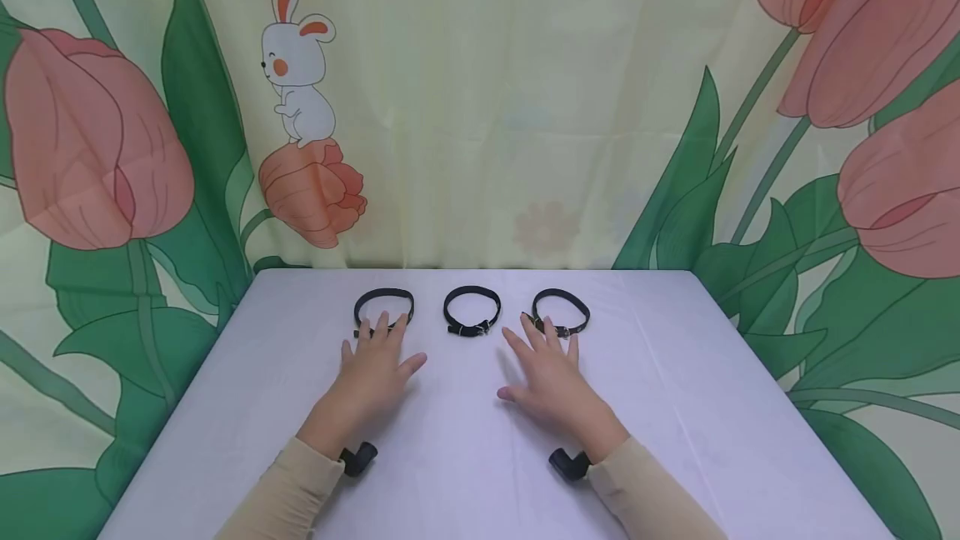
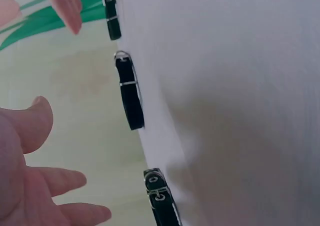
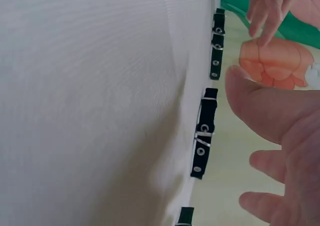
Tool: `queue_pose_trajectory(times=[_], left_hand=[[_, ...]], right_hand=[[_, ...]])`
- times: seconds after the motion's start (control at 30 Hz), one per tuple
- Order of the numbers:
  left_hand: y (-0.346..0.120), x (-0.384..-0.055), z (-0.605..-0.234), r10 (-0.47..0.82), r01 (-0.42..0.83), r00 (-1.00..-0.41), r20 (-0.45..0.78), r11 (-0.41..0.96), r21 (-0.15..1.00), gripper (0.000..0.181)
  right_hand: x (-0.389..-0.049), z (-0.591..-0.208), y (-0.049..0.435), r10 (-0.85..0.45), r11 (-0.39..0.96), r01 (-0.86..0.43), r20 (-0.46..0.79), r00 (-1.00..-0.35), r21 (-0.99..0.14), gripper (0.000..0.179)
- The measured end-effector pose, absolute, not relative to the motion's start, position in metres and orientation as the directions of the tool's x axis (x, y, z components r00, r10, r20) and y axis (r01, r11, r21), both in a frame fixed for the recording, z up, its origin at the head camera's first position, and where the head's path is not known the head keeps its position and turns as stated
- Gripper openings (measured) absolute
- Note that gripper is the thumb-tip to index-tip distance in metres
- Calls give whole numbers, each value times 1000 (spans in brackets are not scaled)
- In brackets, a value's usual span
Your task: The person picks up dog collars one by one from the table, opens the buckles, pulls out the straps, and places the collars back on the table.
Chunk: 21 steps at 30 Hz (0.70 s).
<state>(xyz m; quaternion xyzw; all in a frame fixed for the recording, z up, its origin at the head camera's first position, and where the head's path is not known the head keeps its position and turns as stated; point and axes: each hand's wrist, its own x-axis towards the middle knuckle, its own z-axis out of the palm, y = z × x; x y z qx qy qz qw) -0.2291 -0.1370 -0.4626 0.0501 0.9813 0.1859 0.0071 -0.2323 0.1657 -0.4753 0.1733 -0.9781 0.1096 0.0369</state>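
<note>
Three black loops (image 1: pixel 472 289) in a row on the desk (image 1: pixel 465 440)!

And the left hand (image 1: pixel 374 369), fingers straight and released, hid part of the left loop (image 1: pixel 384 292); the right hand (image 1: pixel 553 377), equally loose, covered some of the right loop (image 1: pixel 557 292). Contact? Impossible to tell! Only the middle loop (image 1: pixel 468 331) showed whole from above. Two sleeves (image 1: pixel 285 490) ran out of frame.
</note>
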Motion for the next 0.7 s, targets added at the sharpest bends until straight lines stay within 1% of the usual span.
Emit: queue_pose_trajectory(times=[0.1,0.3,0.4,0.6,0.7], left_hand=[[-141,-230,-457,116,113,-993,16,917,383,76],[-149,-236,-454,111,115,-993,33,920,374,70],[-154,-238,-455,112,119,-993,40,909,399,68],[-165,-244,-458,117,153,-987,107,883,444,62],[-171,-248,-457,101,148,-987,125,877,457,61]], right_hand=[[-237,-476,162,-348,898,-372,137,-927,-234,94],[-250,-481,149,-362,859,-401,177,-915,-318,87],[-254,-482,140,-372,848,-418,196,-908,-327,84],[-259,-479,120,-405,818,-466,237,-883,-337,76],[-261,-477,111,-414,806,-482,252,-874,-345,72]])
